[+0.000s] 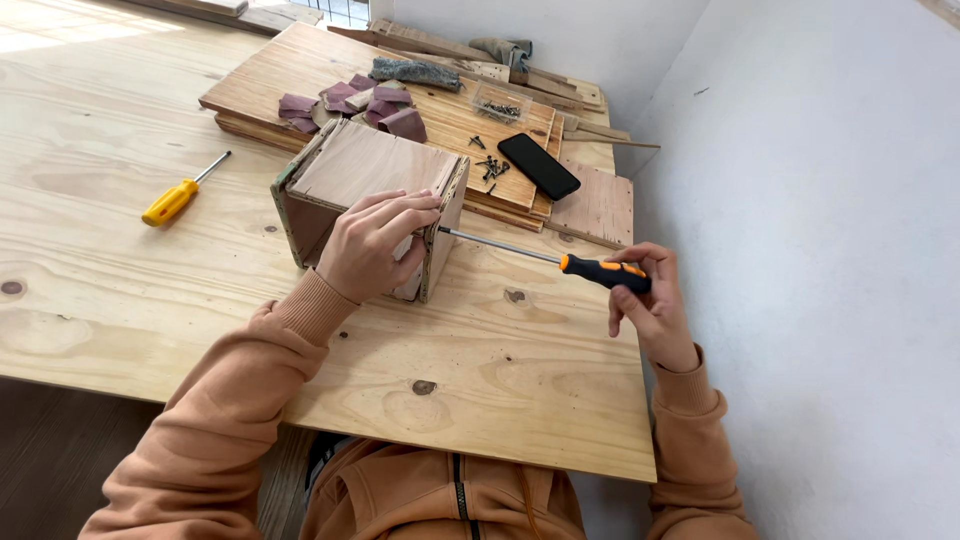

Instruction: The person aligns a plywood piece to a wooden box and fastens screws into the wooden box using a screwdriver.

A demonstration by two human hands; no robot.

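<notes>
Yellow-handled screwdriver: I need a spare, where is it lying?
The yellow-handled screwdriver lies untouched on the plywood table, left of the wooden box.

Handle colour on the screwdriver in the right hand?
Orange and black handle, gripped by the right hand; head view.

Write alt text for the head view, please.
A person's left hand steadies a small plywood box on a pale wooden table while the right hand holds a long orange-and-black screwdriver against its side. A yellow screwdriver, loose screws and a black phone lie nearby.

A woodworking workshop: plywood bench, stacked boards, loose screws.
</notes>
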